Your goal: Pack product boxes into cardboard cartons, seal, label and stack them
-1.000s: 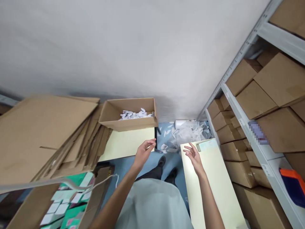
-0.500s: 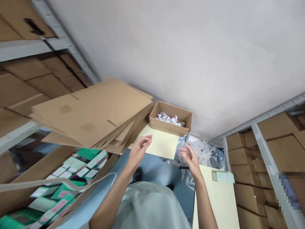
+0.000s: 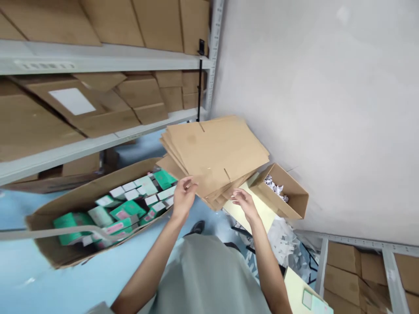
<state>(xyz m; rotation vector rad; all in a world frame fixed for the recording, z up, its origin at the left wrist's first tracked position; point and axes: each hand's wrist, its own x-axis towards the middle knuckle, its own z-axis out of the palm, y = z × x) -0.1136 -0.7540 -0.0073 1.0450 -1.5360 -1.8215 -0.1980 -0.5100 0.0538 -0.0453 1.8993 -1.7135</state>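
Note:
A stack of flattened cardboard boxes [image 3: 216, 152] lies in front of me, its sheets fanned unevenly. My left hand [image 3: 185, 197] is at the stack's near left corner, fingers loosely curved and apart, holding nothing. Beside the near right edge, my right hand [image 3: 245, 204] hovers over a pale yellow board [image 3: 266, 213], also empty with its fingers spread a little. Whether either hand touches the cardboard I cannot tell. Right of the stack stands an open carton [image 3: 296, 203] with crumpled white paper [image 3: 276, 188] inside.
A long open carton [image 3: 42, 244] on the left holds several green and white small boxes [image 3: 129, 211]. Shelving [image 3: 131, 56] with brown cartons rises behind it. Paper scraps [image 3: 286, 242] and another rack [image 3: 394, 279] are at right. A pale board [image 3: 296, 285] carries a small green item.
My view has turned left, so the cardboard stack now sits in front of me and the paper-filled carton to the right. Both hands are now beside the stack, still empty.

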